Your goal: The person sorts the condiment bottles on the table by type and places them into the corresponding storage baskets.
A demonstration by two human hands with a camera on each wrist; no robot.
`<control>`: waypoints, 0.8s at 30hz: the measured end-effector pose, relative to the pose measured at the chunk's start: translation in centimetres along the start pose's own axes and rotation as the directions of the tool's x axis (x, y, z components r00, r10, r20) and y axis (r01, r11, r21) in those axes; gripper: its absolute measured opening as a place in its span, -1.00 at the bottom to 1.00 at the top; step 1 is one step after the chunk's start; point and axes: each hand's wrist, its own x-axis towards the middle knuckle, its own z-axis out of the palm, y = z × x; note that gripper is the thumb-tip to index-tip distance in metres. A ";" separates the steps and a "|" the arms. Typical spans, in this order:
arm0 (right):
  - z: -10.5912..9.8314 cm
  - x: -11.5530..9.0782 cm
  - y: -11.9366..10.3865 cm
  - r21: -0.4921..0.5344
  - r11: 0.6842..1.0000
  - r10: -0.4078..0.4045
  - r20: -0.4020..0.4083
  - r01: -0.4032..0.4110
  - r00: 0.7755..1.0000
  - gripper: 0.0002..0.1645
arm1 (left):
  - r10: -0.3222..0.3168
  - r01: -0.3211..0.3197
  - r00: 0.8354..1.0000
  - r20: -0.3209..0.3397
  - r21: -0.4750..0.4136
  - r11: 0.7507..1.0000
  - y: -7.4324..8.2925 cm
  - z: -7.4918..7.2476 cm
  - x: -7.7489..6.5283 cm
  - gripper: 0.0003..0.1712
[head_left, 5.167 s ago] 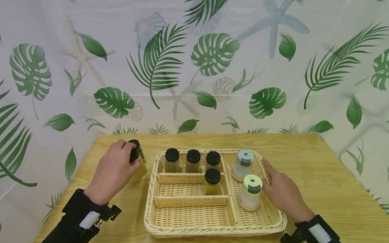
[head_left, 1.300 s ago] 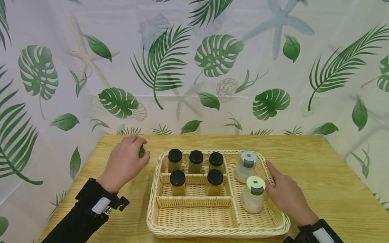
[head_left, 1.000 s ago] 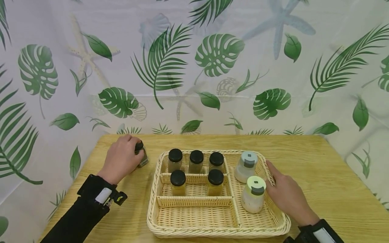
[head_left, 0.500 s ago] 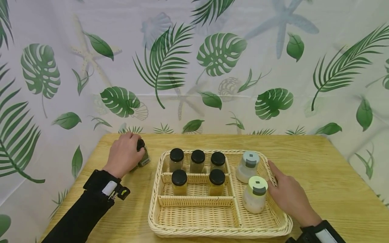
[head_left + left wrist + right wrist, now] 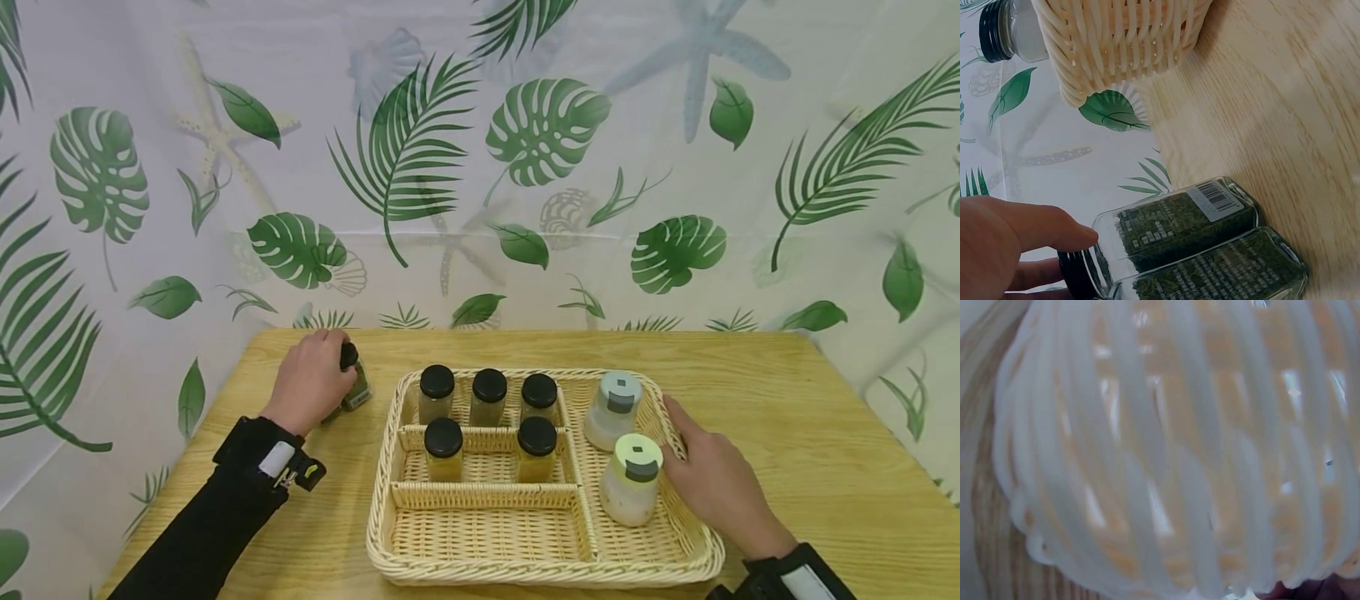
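At the left of the head view, your left grip is curled on the black cap of what looks like the nearer-edged herb jar, at the tabletop's far left, beside the tray. You have it by the cap, so a loose thread could let the glass drop and spill; how tight it is can't be seen. The second jar lies flank to flank with it in the left wrist view, touching or nearly, so a sideways swing could topple it. Whether your palm also catches its cap is hidden. Farther right, the tray's raised left rim could clip the glass on a low pass. The three back jars and, in the middle compartment, the two yellow jars are tall for their footing; a jolt to the tray could tip them. At the right, the two shakers stand near your right grip, which holds the tray's right rim. Tugging or raising that rim would likely slide them first. The right wrist view is blurred, so you can't judge its firmness.
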 end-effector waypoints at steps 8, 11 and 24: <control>0.0 -0.1 -0.1 -0.003 1.000 -0.007 -0.004 0.007 1.000 -0.17 | -0.012 0.013 1.000 0.021 -0.060 0.998 0.0 0.0 -0.1 -0.59; 0.0 -0.1 -0.3 -0.003 1.000 -0.009 -0.001 0.009 1.000 -0.17 | -0.018 0.019 1.000 0.012 -0.082 0.996 0.1 -0.2 -0.3 -0.59; -0.1 -0.1 -0.1 0.000 1.000 -0.005 -0.010 0.006 1.000 -0.17 | 0.006 -0.014 0.998 -0.059 -0.137 0.991 1.6 -1.9 -0.9 -0.58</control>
